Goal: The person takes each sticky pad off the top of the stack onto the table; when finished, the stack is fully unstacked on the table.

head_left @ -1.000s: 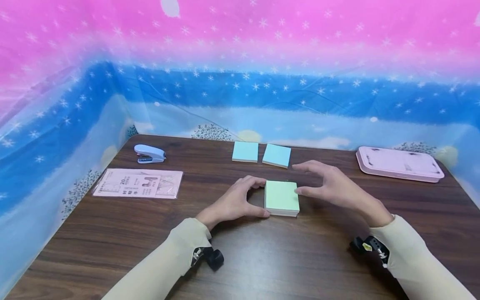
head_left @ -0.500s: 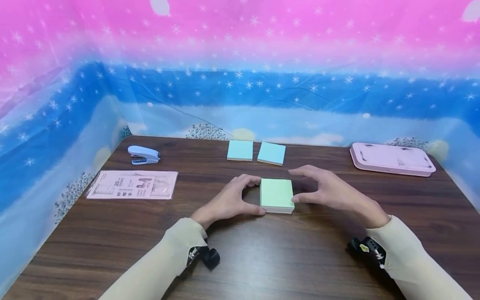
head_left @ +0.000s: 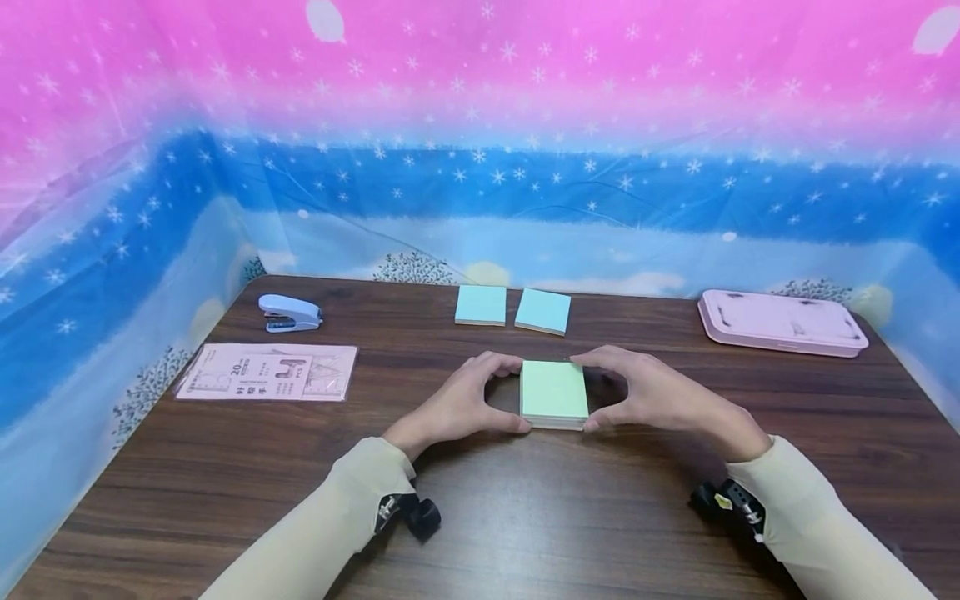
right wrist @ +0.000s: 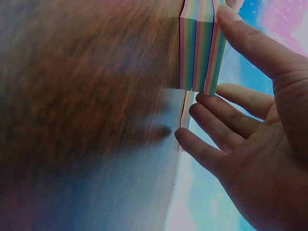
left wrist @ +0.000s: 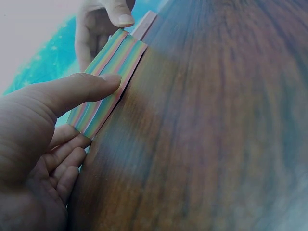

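Centrally, green pad (head_left: 554, 392), left hand (head_left: 457, 404) and right hand (head_left: 652, 396) pinching opposite edges

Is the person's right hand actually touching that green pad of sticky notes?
Touching. In the right wrist view the right hand's thumb lies against the edge of the green pad; the head view shows its fingers at the pad's right side.

The right hand (head_left: 660, 398) has closed in from beside the green note pad (head_left: 554, 392) to grip it.

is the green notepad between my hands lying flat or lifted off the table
Flat. The green notepad rests on the table, with the left hand and right hand touching its sides.
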`<state>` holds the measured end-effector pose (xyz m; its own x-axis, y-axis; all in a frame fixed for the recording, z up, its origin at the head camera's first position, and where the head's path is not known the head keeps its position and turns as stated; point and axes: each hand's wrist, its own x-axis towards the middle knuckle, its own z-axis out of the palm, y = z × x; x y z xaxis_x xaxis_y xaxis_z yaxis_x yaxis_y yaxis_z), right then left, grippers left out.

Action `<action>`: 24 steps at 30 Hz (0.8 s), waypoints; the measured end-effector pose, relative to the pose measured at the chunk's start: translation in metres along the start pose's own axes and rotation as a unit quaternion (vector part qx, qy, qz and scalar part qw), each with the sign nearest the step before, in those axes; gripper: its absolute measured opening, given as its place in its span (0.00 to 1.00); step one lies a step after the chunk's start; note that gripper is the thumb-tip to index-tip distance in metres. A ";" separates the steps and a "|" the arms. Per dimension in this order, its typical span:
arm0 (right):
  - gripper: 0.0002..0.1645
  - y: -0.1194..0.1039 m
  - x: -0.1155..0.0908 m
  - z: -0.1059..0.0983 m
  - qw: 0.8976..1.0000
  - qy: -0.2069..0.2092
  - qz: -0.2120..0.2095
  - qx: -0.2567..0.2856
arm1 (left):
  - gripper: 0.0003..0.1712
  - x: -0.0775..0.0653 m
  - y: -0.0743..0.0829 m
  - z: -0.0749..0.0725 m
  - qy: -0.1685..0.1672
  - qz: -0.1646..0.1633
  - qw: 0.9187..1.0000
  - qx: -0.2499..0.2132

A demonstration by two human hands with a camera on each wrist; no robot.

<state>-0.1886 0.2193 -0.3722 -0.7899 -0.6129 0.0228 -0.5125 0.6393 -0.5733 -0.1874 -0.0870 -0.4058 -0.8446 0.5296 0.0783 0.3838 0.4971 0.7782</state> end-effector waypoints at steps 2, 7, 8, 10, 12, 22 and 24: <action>0.55 0.000 0.000 0.000 1.000 -0.004 -0.001 -0.002 | 0.48 0.000 0.000 0.000 0.001 0.001 1.000 0.001; 0.55 0.000 0.000 0.002 1.000 -0.006 -0.005 -0.004 | 0.49 0.000 0.000 0.000 0.001 -0.004 1.000 0.004; 0.54 0.000 0.000 0.002 1.000 -0.004 -0.005 -0.004 | 0.49 0.000 0.000 0.000 0.000 -0.003 1.000 0.003; 0.54 0.000 0.000 0.002 1.000 -0.001 -0.006 -0.004 | 0.49 0.000 0.000 0.000 0.000 -0.004 1.000 0.002; 0.53 0.000 0.000 0.002 1.000 0.001 -0.006 -0.006 | 0.49 0.001 0.000 0.000 0.000 -0.004 1.000 0.002; 0.51 0.000 0.000 0.002 1.000 0.007 -0.014 -0.013 | 0.48 0.000 0.000 0.000 0.001 -0.003 1.000 0.003; 0.51 -0.001 0.000 0.002 1.000 0.008 -0.015 -0.013 | 0.48 0.000 0.000 0.000 0.001 -0.003 1.000 0.003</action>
<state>-0.1876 0.2180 -0.3732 -0.7796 -0.6241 0.0522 -0.5436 0.6330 -0.5511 -0.1875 -0.0864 -0.4056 -0.8477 0.5251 0.0752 0.3814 0.5049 0.7744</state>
